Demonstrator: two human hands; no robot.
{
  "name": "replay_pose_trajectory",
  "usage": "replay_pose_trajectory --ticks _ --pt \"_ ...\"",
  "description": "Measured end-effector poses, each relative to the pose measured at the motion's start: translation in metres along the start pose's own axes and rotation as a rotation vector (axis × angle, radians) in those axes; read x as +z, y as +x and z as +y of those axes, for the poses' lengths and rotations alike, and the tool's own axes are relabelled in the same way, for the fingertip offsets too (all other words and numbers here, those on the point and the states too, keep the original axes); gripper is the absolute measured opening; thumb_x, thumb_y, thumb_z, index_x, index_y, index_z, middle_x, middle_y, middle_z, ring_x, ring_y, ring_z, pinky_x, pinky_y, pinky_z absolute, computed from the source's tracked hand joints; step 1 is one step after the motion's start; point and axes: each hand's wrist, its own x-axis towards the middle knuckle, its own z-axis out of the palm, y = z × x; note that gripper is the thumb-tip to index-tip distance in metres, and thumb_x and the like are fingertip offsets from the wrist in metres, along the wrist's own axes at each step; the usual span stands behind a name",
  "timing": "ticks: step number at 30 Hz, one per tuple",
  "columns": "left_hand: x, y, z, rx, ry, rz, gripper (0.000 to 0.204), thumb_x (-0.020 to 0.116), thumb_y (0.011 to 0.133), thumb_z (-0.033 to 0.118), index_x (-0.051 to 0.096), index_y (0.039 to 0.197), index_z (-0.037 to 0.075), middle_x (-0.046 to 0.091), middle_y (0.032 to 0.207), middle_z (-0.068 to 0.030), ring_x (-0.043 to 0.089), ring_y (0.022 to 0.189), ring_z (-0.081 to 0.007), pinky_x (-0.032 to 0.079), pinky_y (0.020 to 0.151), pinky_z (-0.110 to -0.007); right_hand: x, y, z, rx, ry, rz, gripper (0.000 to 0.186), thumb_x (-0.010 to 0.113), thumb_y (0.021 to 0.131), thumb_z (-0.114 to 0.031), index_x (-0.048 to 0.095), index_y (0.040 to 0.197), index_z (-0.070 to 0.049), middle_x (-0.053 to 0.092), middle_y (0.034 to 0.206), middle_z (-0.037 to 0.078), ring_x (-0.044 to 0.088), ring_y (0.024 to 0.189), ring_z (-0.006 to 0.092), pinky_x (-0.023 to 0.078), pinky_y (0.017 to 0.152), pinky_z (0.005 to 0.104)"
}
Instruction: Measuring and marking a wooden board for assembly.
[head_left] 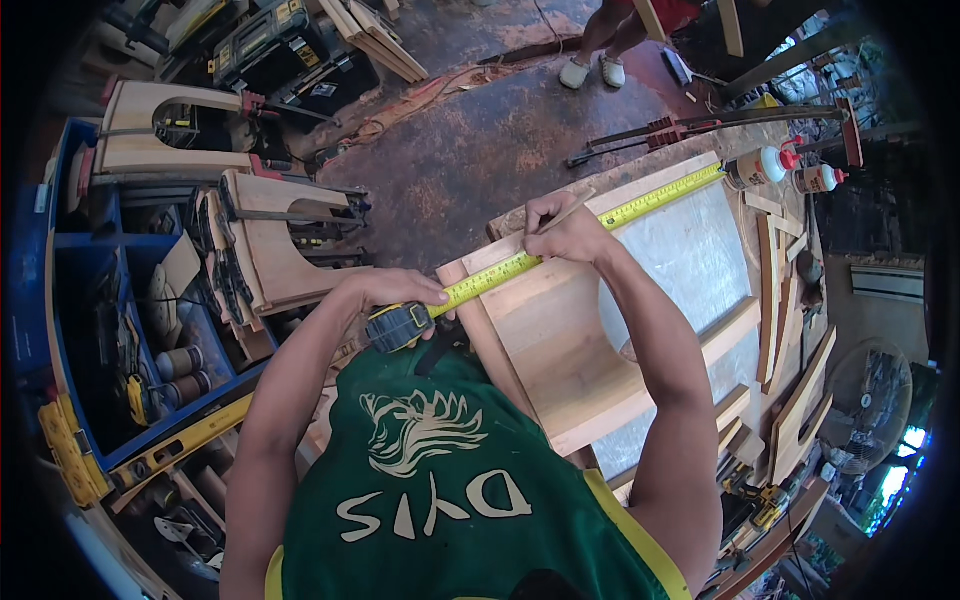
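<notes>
My left hand (398, 288) is closed on a tape measure (398, 327) with a dark case, its thumb by the mouth of the case. The yellow blade (660, 200) runs out along the far edge of a wooden frame (505, 345), toward the upper right. The frame has a curved wooden panel (575, 345) inside. My right hand (572, 235) pinches a thin wooden pencil (575, 210) and rests over the blade partway along. The pencil's tip is hidden by my fingers.
Two glue bottles (762, 167) (818, 179) stand past the blade's far end, near a bar clamp (720, 122). Clamped curved wooden pieces (265, 240) and a blue compartment box (90, 240) are at left. Wood strips (785, 300) and a fan (868, 400) lie right. A person's feet (593, 73) show beyond.
</notes>
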Motion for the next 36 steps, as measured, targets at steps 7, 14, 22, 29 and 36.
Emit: replay_pose_trajectory --ticks 7,14,22,29,36 --pt "0.001 -0.002 0.001 -0.013 -0.015 0.007 0.044 0.06 0.103 0.041 0.066 0.12 0.002 0.072 0.084 -0.0134 0.072 0.066 -0.0207 0.059 0.059 -0.031 0.002 -0.001 0.0 0.054 0.047 0.003 0.012 0.074 0.072 0.001 0.063 0.067 -0.002 0.063 0.065 0.003 0.061 0.058 0.0086 0.049 0.054 0.0249" --pt "0.0 -0.001 0.0 -0.036 -0.025 0.028 0.044 0.061 0.102 0.042 0.067 0.12 0.002 0.073 0.084 -0.0134 0.072 0.066 -0.0206 0.059 0.058 -0.031 0.002 0.0 0.001 0.035 0.037 -0.004 0.013 0.074 0.071 0.001 0.062 0.067 -0.002 0.064 0.066 0.003 0.061 0.06 0.0092 0.049 0.055 0.0253" --pt "-0.001 -0.001 0.0 -0.028 -0.027 0.011 0.042 0.06 0.103 0.039 0.067 0.12 0.001 0.073 0.085 -0.0145 0.072 0.066 -0.0209 0.059 0.058 -0.032 0.003 -0.001 0.001 0.04 0.027 0.026 0.015 0.076 0.07 0.0 0.062 0.065 -0.002 0.063 0.068 0.003 0.06 0.061 0.0089 0.046 0.055 0.026" --pt "0.001 0.0 0.0 -0.061 -0.048 0.031 0.041 0.059 0.104 0.038 0.067 0.12 0.001 0.073 0.084 -0.0154 0.072 0.066 -0.0214 0.059 0.059 -0.032 0.003 -0.001 0.008 0.026 0.005 0.036 0.014 0.076 0.069 -0.001 0.063 0.066 -0.002 0.062 0.069 0.002 0.059 0.063 0.0085 0.046 0.056 0.0261" --pt "0.003 -0.002 0.003 -0.023 -0.024 0.013 0.042 0.06 0.104 0.039 0.067 0.122 0.002 0.073 0.086 -0.0152 0.072 0.067 -0.0219 0.059 0.059 -0.032 0.003 -0.001 0.01 -0.02 0.015 0.062 0.018 0.076 0.07 -0.006 0.059 0.064 -0.004 0.059 0.063 0.001 0.056 0.059 0.0084 0.043 0.053 0.0278"
